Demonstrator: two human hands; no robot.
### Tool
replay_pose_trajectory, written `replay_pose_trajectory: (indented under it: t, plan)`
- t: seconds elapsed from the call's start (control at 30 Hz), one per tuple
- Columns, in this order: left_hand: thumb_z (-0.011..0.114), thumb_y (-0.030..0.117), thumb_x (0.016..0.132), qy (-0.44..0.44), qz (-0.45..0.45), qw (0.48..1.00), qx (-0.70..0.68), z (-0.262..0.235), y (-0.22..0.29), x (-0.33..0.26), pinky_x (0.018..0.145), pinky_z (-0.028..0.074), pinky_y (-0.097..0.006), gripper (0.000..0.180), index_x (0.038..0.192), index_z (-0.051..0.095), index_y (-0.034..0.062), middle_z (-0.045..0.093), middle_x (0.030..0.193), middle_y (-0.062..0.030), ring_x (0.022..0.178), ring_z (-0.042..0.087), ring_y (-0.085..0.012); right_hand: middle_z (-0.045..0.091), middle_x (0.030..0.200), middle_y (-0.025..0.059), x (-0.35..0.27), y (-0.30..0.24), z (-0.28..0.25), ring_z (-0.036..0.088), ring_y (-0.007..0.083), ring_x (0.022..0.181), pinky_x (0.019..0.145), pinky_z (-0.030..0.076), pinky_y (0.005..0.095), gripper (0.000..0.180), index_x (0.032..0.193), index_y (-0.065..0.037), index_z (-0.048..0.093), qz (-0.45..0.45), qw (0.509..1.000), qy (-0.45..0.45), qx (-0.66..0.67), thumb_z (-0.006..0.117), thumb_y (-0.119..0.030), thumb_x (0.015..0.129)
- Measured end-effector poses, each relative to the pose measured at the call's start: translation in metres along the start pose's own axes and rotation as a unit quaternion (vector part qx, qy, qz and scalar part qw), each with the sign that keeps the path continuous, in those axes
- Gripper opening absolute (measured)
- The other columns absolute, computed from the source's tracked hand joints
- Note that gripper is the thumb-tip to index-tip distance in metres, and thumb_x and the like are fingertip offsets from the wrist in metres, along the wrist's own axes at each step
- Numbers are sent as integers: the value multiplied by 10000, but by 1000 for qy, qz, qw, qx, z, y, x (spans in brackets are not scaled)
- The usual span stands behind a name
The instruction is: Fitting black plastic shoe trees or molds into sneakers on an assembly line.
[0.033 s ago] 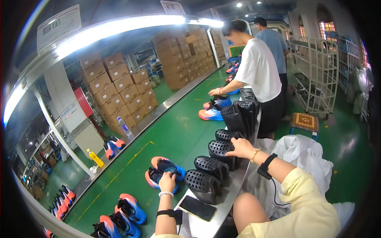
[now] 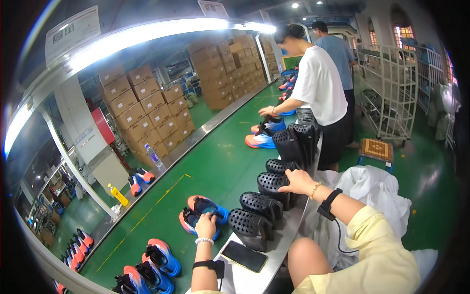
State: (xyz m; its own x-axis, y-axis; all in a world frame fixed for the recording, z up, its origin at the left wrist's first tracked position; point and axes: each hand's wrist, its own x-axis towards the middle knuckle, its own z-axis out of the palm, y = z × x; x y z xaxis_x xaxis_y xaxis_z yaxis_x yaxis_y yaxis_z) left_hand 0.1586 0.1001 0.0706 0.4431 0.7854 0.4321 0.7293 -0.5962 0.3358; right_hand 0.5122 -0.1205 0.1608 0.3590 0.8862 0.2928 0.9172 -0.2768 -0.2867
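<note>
A pair of orange, white and blue sneakers [image 2: 221, 211] sits on the green work surface in front of me. My left hand [image 2: 206, 227] is at the heel of this pair, its fingers bent over the collar of the nearer shoe. To the right, black perforated shoe trees [image 2: 248, 224] stand in a row along the metal edge. My right hand [image 2: 297, 182] grips one shoe tree [image 2: 271, 184] in that row, thumb and fingers on its side; part of the grip is hidden. Between my forearms lies a dark-screened phone [image 2: 244, 256].
More sneakers [image 2: 164, 259] stand at the lower left. Beyond the belt [image 2: 161, 215] are a yellow bottle [image 2: 117, 194], a clear bottle [image 2: 153, 156] and stacked cartons [image 2: 147, 108]. A co-worker in white [image 2: 320, 81] handles shoes farther along. White sacking [image 2: 377, 196] lies at my right.
</note>
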Motion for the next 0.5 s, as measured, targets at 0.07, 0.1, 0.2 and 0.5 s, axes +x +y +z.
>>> replay_pose_trajectory:
  t: [0.07,0.1,0.2,0.5]
  plan:
    - [609,318,885,3,-4,1000,8,-15,4,-14,771,519,-464,248,952,671,88,655,1018,-124,886,653,-357,690,878,223,1,5,-3,681,368,859,781,543,449,740,979,20,645,14,998,4,-53,717,-660,693]
    - [607,309,887,-7,-11,1000,11,-25,3,-23,769,519,-464,242,934,667,80,654,1010,-132,884,651,-361,690,878,223,3,6,-2,681,368,859,781,543,449,740,979,20,645,14,999,6,-53,717,-660,693]
    - [615,285,877,7,-21,1000,3,-42,-13,-50,798,513,-467,247,976,679,68,653,981,-153,903,648,-358,692,880,204,2,7,-2,686,343,869,786,549,429,728,929,18,656,25,999,4,-44,712,-666,686]
    - [640,187,845,96,-125,987,-10,-58,-35,-53,819,481,-485,207,877,632,-17,602,994,-211,871,612,-377,703,888,188,0,-2,-16,692,339,871,771,555,421,686,884,-3,689,27,997,-4,-72,717,-658,682]
